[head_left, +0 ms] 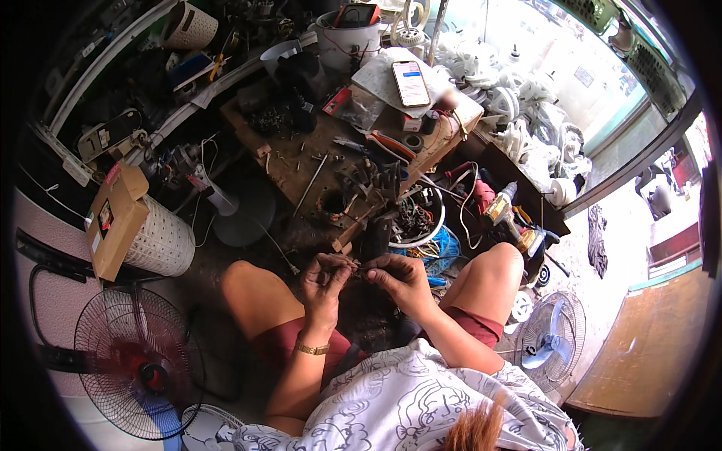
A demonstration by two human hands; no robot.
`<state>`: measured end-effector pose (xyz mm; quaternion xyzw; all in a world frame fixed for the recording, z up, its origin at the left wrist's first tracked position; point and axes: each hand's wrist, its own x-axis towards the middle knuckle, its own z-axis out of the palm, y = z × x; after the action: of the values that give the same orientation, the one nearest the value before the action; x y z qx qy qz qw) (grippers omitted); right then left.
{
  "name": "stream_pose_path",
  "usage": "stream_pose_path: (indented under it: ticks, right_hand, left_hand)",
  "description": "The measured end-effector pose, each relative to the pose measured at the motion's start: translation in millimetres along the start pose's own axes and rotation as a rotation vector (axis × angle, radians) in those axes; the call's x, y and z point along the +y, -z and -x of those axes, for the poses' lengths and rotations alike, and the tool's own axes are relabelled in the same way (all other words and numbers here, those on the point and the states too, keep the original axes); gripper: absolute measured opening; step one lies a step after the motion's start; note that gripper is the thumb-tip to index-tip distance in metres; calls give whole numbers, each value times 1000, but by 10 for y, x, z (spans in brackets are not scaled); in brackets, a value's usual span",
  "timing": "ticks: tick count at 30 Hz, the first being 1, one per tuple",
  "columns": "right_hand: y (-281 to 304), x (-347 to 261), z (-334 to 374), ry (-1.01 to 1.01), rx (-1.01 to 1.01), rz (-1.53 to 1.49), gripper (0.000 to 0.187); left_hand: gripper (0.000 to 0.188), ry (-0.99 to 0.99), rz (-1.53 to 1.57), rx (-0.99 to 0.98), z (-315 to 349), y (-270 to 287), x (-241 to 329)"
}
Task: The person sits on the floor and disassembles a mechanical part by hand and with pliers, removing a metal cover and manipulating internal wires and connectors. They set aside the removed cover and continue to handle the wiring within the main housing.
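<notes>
My left hand [326, 274] and my right hand [396, 276] are raised above my lap, with their fingertips close together. Both are closed in a pinch. Between them is something small, thin and dark, too small to name. The fingers are smudged dark, and a gold-coloured watch band [311, 348] circles my left wrist. Just beyond my hands stands a low, worn wooden workbench [289, 169]. On it lie a long metal rod [311, 184], pliers with orange handles [391, 141] and a dark metal part [368, 184].
A phone [410, 83] lies lit at the bench's back. To the right are a bucket of scrap [440, 225], a cordless drill [502, 204] and a fan [553, 342]. A caged fan [139, 361] and a woven basket [162, 240] stand at left. White fan parts [511, 98] pile up behind.
</notes>
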<state>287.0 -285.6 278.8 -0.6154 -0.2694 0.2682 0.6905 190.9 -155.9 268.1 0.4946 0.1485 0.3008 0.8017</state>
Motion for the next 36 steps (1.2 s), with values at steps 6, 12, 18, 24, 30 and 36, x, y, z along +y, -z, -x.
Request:
stream_pose_path:
  ticks: [6,12,18,24,30,36]
  right_hand:
    - [21,-11,-99,-30,3,-25,9]
    - [40,-10,-208,112,-17,70,11]
    - [29,-18,-216,20,-11,38,10]
    - [51,87,-219,77,23,52,10]
    - [65,101,-233,186,23,152,10]
    - [78,0,-230,-61,43,93,12]
  left_hand:
    - [9,-66,-64,-12,-15,64,-11]
    - [11,-91,-43,-1,-32,90,-53]
    - [11,-80,-38,35,-45,148,-76]
    - [9,-106,-115,48,-67,204,-123]
    - [8,-124,-138,91,-63,210,-121]
    - [8,-140,-143,73,-76,226,-103]
